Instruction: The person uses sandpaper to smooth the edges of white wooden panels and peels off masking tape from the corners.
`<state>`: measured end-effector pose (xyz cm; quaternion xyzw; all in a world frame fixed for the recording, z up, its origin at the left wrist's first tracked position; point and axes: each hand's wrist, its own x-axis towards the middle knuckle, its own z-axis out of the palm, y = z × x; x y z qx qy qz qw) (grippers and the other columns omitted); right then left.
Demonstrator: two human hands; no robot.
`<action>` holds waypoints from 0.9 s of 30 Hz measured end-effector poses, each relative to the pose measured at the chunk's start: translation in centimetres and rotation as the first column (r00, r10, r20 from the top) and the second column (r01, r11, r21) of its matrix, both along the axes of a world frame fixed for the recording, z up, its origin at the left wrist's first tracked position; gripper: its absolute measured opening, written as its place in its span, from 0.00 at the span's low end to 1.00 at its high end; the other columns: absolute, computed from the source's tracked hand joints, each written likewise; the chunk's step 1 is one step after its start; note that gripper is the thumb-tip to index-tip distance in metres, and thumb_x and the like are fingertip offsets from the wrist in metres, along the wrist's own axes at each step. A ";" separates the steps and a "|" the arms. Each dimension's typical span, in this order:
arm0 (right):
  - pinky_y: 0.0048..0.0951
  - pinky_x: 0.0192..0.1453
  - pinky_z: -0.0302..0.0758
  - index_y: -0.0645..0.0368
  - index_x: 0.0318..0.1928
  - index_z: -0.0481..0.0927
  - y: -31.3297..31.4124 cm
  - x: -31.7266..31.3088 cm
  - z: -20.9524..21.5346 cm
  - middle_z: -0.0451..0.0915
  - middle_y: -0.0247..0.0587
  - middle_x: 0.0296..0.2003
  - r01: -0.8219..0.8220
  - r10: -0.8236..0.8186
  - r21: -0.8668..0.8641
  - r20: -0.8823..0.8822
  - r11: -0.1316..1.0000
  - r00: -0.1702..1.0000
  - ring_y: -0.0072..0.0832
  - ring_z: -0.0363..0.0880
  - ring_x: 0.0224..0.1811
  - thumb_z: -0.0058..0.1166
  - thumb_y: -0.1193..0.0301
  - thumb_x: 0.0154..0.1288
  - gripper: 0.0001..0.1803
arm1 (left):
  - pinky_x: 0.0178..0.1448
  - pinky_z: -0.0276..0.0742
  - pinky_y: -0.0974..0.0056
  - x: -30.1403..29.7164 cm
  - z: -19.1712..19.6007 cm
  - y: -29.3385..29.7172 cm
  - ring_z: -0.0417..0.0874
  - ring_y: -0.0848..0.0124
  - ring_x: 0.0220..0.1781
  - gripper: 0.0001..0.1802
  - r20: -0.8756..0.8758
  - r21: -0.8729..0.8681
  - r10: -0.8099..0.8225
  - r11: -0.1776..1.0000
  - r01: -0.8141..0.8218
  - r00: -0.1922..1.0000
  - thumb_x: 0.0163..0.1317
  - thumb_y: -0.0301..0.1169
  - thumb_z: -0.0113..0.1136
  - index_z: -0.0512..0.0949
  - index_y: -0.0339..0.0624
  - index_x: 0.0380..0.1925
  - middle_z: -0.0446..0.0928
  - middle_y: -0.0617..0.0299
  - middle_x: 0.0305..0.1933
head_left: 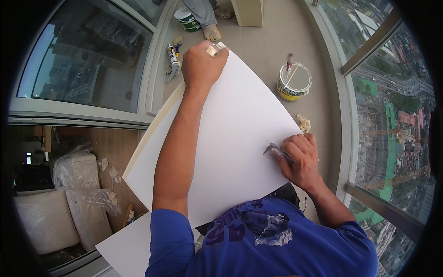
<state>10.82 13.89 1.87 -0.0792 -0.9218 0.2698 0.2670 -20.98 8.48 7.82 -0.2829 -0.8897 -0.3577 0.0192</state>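
A large white panel [235,115] with a cream edge lies tilted in front of my body. At its far corner my left hand [203,67] is closed over the edge, with a small cream scrap [212,50] showing by the fingers. My right hand [299,158] rests at the panel's right edge. Between its thumb and fingers is a thin, crumpled dark-grey piece [276,152], lying against the white face; its exact kind is unclear. Crumpled cream strips [303,123] are just beyond the right hand.
A paint bucket [294,83] with a brush across it stands beyond the panel. A caulking tube [173,57] lies left, near another bucket [187,19] and a person's legs [207,23]. Windows [392,92] line the right. Plastic-wrapped furniture [78,184] sits at left.
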 end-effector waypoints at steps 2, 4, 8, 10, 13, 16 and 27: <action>0.39 0.46 0.65 0.54 0.35 0.78 0.0 0.0 0.0 0.77 0.36 0.33 0.001 -0.001 -0.004 0.002 1.000 1.000 0.36 0.76 0.35 0.72 0.73 0.54 0.13 | 0.38 0.82 0.54 0.0 0.0 0.1 0.89 0.59 0.30 0.18 0.000 0.000 -0.003 1.000 0.003 1.000 0.57 0.43 0.76 0.86 0.37 0.32 0.88 0.54 0.28; 0.39 0.46 0.65 0.54 0.35 0.78 0.0 0.0 0.0 0.77 0.36 0.33 -0.001 0.001 -0.007 0.004 1.000 1.000 0.36 0.77 0.36 0.72 0.73 0.54 0.13 | 0.38 0.82 0.54 0.0 0.0 0.0 0.89 0.59 0.30 0.18 -0.001 0.003 -0.013 1.000 0.013 1.000 0.57 0.43 0.76 0.86 0.37 0.32 0.87 0.54 0.27; 0.39 0.46 0.65 0.54 0.35 0.78 0.0 0.1 0.1 0.78 0.36 0.33 0.000 0.000 -0.005 0.005 1.000 1.000 0.36 0.77 0.36 0.72 0.73 0.54 0.13 | 0.39 0.82 0.54 -0.2 0.0 0.0 0.89 0.59 0.30 0.19 0.013 -0.005 -0.038 0.999 0.038 0.999 0.56 0.44 0.76 0.86 0.37 0.32 0.87 0.54 0.27; 0.39 0.46 0.65 0.54 0.35 0.78 0.0 0.1 0.1 0.78 0.36 0.33 0.001 -0.001 -0.006 0.008 1.000 1.000 0.36 0.78 0.37 0.73 0.73 0.54 0.13 | 0.39 0.83 0.54 -0.3 -0.1 0.0 0.89 0.59 0.30 0.19 0.027 -0.008 -0.041 0.999 0.041 0.999 0.55 0.44 0.77 0.86 0.38 0.32 0.87 0.54 0.27; 0.39 0.47 0.65 0.54 0.35 0.78 0.0 0.1 0.1 0.79 0.36 0.34 0.004 -0.004 -0.009 0.011 1.000 1.000 0.36 0.78 0.37 0.73 0.73 0.54 0.13 | 0.39 0.83 0.54 -0.2 0.0 0.1 0.89 0.59 0.31 0.19 0.026 -0.013 -0.043 0.999 0.043 0.999 0.55 0.44 0.77 0.86 0.38 0.32 0.87 0.54 0.27; 0.39 0.47 0.65 0.55 0.35 0.78 0.0 0.1 0.1 0.79 0.36 0.34 0.004 -0.004 -0.010 0.012 1.000 1.000 0.36 0.78 0.37 0.73 0.73 0.55 0.13 | 0.39 0.83 0.54 -0.2 0.0 0.1 0.89 0.58 0.31 0.19 -0.002 -0.034 -0.053 0.998 0.053 0.999 0.56 0.44 0.76 0.86 0.38 0.32 0.87 0.54 0.28; 0.38 0.47 0.65 0.54 0.35 0.78 0.1 0.0 0.2 0.78 0.36 0.34 0.002 -0.002 -0.008 0.008 1.000 1.000 0.35 0.78 0.37 0.72 0.73 0.55 0.13 | 0.40 0.84 0.54 -0.2 0.2 0.2 0.90 0.58 0.32 0.19 0.028 -0.052 -0.032 0.998 0.034 0.999 0.57 0.45 0.75 0.87 0.38 0.33 0.88 0.53 0.29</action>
